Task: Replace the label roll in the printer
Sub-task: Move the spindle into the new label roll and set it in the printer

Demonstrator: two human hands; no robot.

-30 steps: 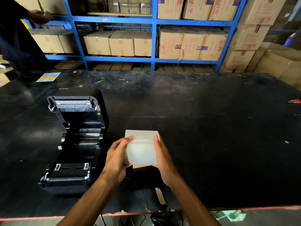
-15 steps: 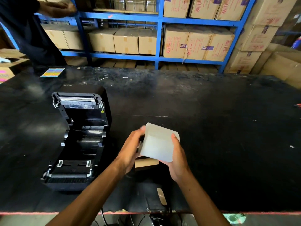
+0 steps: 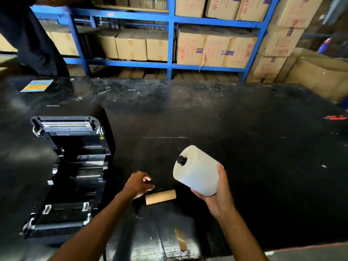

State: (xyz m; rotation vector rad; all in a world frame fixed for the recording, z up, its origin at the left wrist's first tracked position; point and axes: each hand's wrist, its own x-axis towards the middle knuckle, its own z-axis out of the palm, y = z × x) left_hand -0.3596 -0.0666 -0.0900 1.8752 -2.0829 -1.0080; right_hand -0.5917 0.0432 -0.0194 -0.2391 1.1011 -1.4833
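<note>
My right hand (image 3: pixel 218 196) grips a fat white label roll (image 3: pixel 197 170) from below and holds it tilted above the black table (image 3: pixel 244 147). A black spindle end (image 3: pixel 181 160) pokes out of the roll's core. My left hand (image 3: pixel 139 183) hovers low with its fingers curled, just left of an empty brown cardboard core (image 3: pixel 161 197) lying on the table. Something small and dark may sit at its fingertips; I cannot tell. The black label printer (image 3: pixel 71 176) stands at the left with its lid raised and its roll bay bare.
A colourful sheet (image 3: pixel 37 85) lies at the table's far left, a red tool (image 3: pixel 336 117) at the far right edge. A person in dark clothes (image 3: pixel 32 40) stands behind the table at the left. Blue shelving (image 3: pixel 170 66) with cardboard boxes fills the back.
My left hand has let go of the roll and dropped towards the cardboard core. My right hand alone now holds the roll, lifted and turned so its end shows.
</note>
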